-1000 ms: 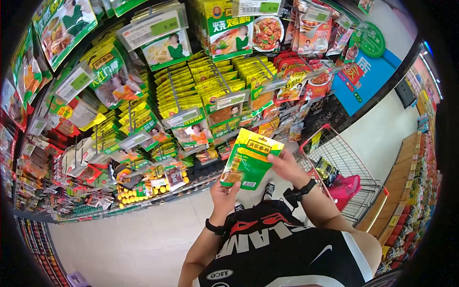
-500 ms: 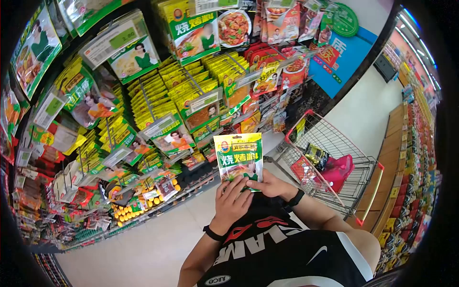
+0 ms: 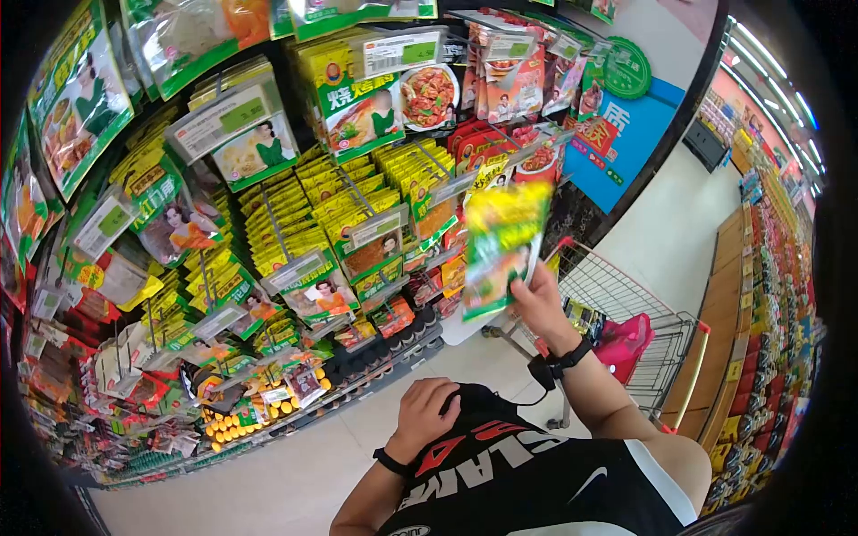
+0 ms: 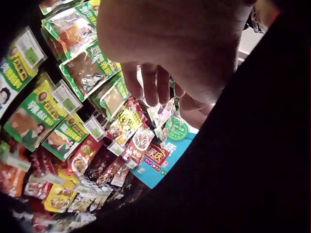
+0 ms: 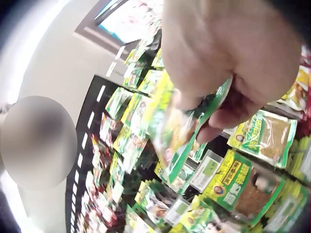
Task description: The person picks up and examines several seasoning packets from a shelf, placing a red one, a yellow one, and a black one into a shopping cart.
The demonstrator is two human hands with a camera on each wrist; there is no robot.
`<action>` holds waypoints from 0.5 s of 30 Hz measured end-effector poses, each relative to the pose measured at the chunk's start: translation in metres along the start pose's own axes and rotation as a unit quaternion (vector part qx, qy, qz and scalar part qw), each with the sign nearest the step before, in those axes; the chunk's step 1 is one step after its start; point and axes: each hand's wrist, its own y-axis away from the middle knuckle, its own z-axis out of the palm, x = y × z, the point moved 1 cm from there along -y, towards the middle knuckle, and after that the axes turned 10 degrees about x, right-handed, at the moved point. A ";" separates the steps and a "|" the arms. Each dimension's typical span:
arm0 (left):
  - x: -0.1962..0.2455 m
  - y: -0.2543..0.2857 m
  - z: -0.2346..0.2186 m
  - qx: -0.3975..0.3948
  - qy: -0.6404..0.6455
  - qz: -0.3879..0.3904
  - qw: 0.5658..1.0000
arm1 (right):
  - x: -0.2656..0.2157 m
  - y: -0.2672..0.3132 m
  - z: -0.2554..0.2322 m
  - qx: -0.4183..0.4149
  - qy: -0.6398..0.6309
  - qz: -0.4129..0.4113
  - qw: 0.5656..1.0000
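My right hand (image 3: 541,308) pinches a yellow-and-green seasoning packet (image 3: 505,255) by its lower edge, thumb across the front. The packet is blurred and overlaps the rack's right side in the head view. Close up in the right wrist view, the packet (image 5: 177,131) sticks out from between thumb and fingers. My left hand (image 3: 427,411) is low by the front of the black shirt, fingers loosely bent and holding nothing. In the left wrist view the left hand's fingers (image 4: 150,85) show beneath the palm.
Racks of hanging seasoning packets (image 3: 295,210) with price tags (image 3: 219,121) stand in front. At right is a wire shopping cart (image 3: 643,375) holding a pink bag (image 3: 621,348). A blue sign (image 3: 626,134) hangs at the rack's end, and a stocked shelf (image 3: 760,357) lines the far right.
My left hand has let go of the packet and dropped toward the shirt. My right hand has carried the packet up and right, after its front was turned into view.
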 end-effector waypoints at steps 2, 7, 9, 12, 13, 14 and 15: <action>0.001 -0.002 -0.002 -0.010 -0.005 -0.003 1.000 | -0.008 -0.015 0.012 0.015 0.012 -0.021 1.000; -0.001 0.011 -0.015 -0.015 -0.026 -0.050 0.998 | -0.026 -0.044 0.055 -0.075 0.000 -0.053 0.996; -0.005 0.020 -0.023 -0.027 -0.038 -0.064 0.997 | -0.035 -0.043 0.066 -0.124 -0.022 -0.049 0.991; -0.012 0.033 -0.032 -0.039 -0.063 -0.093 0.993 | -0.028 -0.049 0.077 -0.132 0.001 -0.015 0.991; -0.016 0.038 -0.033 -0.038 -0.069 -0.103 0.992 | -0.027 -0.050 0.078 -0.125 0.002 -0.012 0.992; -0.020 0.041 -0.034 -0.036 -0.074 -0.111 0.990 | -0.027 -0.053 0.080 -0.117 0.004 -0.011 0.993; -0.020 0.041 -0.036 -0.051 -0.087 -0.121 0.988 | -0.028 -0.058 0.084 -0.112 0.004 -0.013 0.994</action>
